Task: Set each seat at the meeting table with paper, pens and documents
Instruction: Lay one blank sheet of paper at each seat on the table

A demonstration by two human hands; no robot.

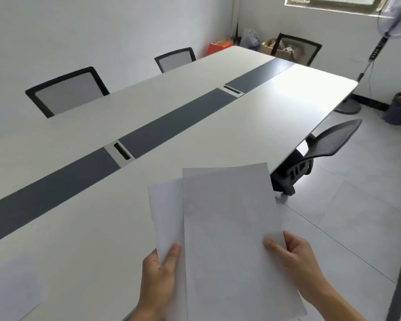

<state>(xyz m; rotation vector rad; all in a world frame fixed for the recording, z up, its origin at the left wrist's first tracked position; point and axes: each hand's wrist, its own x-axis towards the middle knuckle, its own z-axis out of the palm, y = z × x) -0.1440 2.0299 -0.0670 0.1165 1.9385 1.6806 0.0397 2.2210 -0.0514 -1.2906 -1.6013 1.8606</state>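
**Hazards (my judgement)**
1. I carry the top sheet [229, 228] by one edge only. If the pinch of the right grip [289, 253] slackens while I steer to a seat, the sheet can sag, swing or slide out.
2. The remaining stack [167, 212] sits offset behind the top sheet. A second sheet may cling to the first, and two would go down at one seat.
3. The papers hang over the near edge of the surface [195, 135], on my side of the dark centre strip [171, 121]. Released here, a sheet would partly overhang and could drop to the floor.
4. No pens or documents are in view, so I take those items as outstanding.

**Grip state**
- Left grip [159, 274]: thumb on top and fingers hidden beneath, pinching the stack at its lower corner.
- Right grip: thumb pressed on the face of the top sheet at its right edge and fingers behind, pinching it.

**Position**
- The top sheet lies between the two grips and overlaps the right part of the stack. Its left edge runs just beside the left thumb.
- The stack extends from the left grip toward the strip.
- On the near side of the strip, left of both grips, a pale rectangle [12, 288] that looks like a laid sheet rests flat.
- Further along the strip on the near side, a chair [329, 144] is tucked under.
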